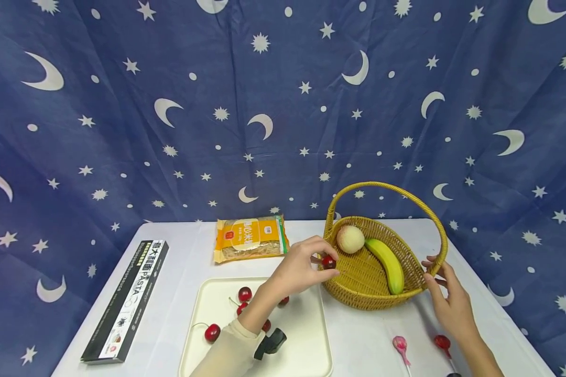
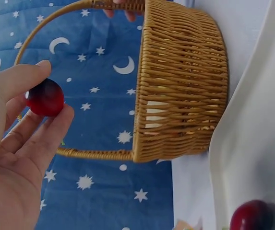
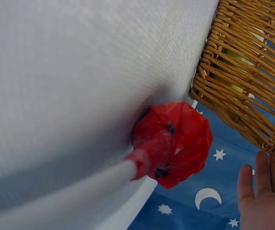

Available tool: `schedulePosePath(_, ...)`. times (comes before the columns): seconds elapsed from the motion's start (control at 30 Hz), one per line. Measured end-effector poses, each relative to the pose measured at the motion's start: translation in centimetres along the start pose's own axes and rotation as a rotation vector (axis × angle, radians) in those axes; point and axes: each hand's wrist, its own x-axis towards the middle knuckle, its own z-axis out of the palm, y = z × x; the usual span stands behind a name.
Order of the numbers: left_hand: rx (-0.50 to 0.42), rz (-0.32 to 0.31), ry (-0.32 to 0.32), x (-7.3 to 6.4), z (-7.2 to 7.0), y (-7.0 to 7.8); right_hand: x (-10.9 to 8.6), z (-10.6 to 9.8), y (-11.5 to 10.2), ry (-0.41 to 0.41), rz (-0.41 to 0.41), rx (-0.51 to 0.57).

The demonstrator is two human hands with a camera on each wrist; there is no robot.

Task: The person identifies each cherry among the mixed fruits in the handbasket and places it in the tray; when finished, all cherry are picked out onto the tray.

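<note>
In the head view my left hand (image 1: 296, 268) pinches a dark red cherry (image 1: 329, 262) between thumb and fingers, by the left rim of a wicker basket (image 1: 358, 299). The left wrist view shows that cherry (image 2: 48, 99) at the fingertips, raised above rim level. Inside the basket lie a banana (image 1: 389, 267) and a pale round fruit (image 1: 350, 239). My right hand (image 1: 454, 306) holds the basket's right side at the base of the handle, thumb and fingers on either side. Several cherries (image 1: 212, 333) lie on a cream tray (image 1: 304, 348), partly hidden by my left forearm.
A yellow noodle packet (image 1: 250, 239) lies behind the tray. On the left is a long black-and-white pasta box (image 1: 124, 301). Near my right forearm lie a pink lollipop (image 1: 400, 344) and a red lollipop (image 1: 442, 343). A blue star-patterned curtain (image 1: 283, 131) hangs behind the table.
</note>
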Motion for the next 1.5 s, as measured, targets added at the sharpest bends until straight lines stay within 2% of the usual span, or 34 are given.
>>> schedulePosePath(0.17,0.018,0.046,0.047,-2.1,-1.3,0.3,0.0,-0.1,0.1,0.0,0.003,-0.002)
schedulePosePath(0.37,0.122,0.078,0.122,-4.8,-3.1,-0.1,0.0,-0.5,0.1,0.003,0.003,0.0)
schedulePosePath(0.5,0.173,0.081,0.156,-6.1,-3.9,-0.1,-0.1,-0.8,0.2,0.008,0.009,-0.004)
schedulePosePath(0.63,0.198,0.089,0.164,-7.0,-4.3,-0.1,-0.1,-0.8,0.4,0.007,0.011,-0.004)
schedulePosePath(0.83,0.209,0.076,0.159,-8.2,-4.1,-0.6,-0.1,-0.7,0.5,0.004,0.009,0.003)
schedulePosePath(1.23,0.167,0.021,0.092,-9.5,-3.3,-1.4,0.0,-0.2,0.1,0.002,0.006,0.023)
schedulePosePath(1.5,0.298,-0.019,0.008,-10.3,-2.4,-2.2,0.1,-0.1,-0.3,-0.002,-0.002,0.032)
